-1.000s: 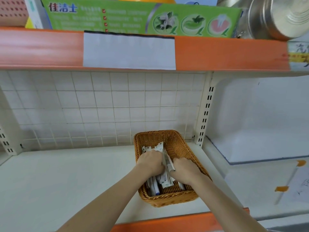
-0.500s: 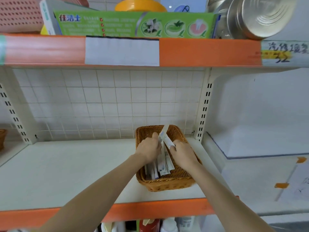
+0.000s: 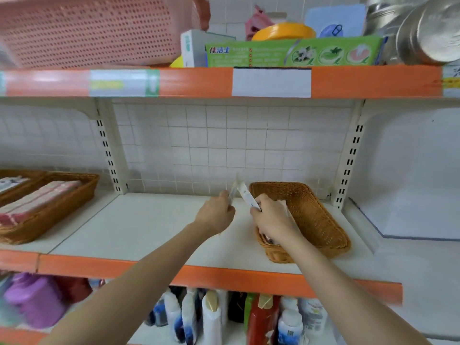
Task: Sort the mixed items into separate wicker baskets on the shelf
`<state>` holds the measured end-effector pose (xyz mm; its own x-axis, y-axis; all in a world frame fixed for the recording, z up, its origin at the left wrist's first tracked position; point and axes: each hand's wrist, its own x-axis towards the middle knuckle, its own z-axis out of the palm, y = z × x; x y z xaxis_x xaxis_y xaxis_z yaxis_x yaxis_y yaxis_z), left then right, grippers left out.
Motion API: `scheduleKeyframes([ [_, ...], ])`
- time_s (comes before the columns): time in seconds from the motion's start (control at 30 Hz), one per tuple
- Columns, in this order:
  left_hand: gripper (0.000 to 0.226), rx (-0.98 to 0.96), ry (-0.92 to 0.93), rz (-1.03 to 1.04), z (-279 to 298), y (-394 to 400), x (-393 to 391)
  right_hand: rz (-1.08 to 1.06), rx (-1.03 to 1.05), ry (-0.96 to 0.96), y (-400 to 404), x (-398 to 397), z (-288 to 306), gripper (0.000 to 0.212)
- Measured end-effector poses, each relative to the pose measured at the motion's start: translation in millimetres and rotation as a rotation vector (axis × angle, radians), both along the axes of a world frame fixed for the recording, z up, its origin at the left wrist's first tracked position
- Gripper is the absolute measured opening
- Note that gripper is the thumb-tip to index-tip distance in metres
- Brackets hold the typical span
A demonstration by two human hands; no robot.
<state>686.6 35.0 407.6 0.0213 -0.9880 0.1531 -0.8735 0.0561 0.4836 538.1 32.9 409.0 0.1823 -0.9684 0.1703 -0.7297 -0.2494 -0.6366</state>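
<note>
Left hand (image 3: 216,215) pinches blurred packet (image 3: 233,192); right hand (image 3: 270,220) grips white packet (image 3: 245,195), beside wicker basket (image 3: 313,215).

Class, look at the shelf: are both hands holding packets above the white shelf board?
Yes: the left hand and right hand each grip a slim packet.

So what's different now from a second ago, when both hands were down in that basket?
Both hands came up out of the wicker basket, to its left. The left hand and the right hand each now hold a thin packet lifted clear. The basket stayed on the shelf.
</note>
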Motion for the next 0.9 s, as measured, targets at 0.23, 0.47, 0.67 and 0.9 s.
scheduleKeyframes([
  [0.23, 0.026, -0.012, -0.095, 0.079, -2, 50, 109, 0.109, 0.155, -0.012, 35, 105, -3, 0.014],
  [0.47, 0.039, 0.039, -0.121, 0.136, -8, 89, 212, 0.169, 0.253, -0.162, 71, 202, -4, 0.016],
  [0.67, 0.035, 0.082, -0.091, 0.156, -8, 112, 281, 0.179, 0.218, -0.084, 84, 269, -9, 0.038],
  [0.9, 0.033, 0.094, -0.135, 0.264, 1, 120, 340, 0.241, 0.121, 0.113, 80, 329, -5, 0.03],
])
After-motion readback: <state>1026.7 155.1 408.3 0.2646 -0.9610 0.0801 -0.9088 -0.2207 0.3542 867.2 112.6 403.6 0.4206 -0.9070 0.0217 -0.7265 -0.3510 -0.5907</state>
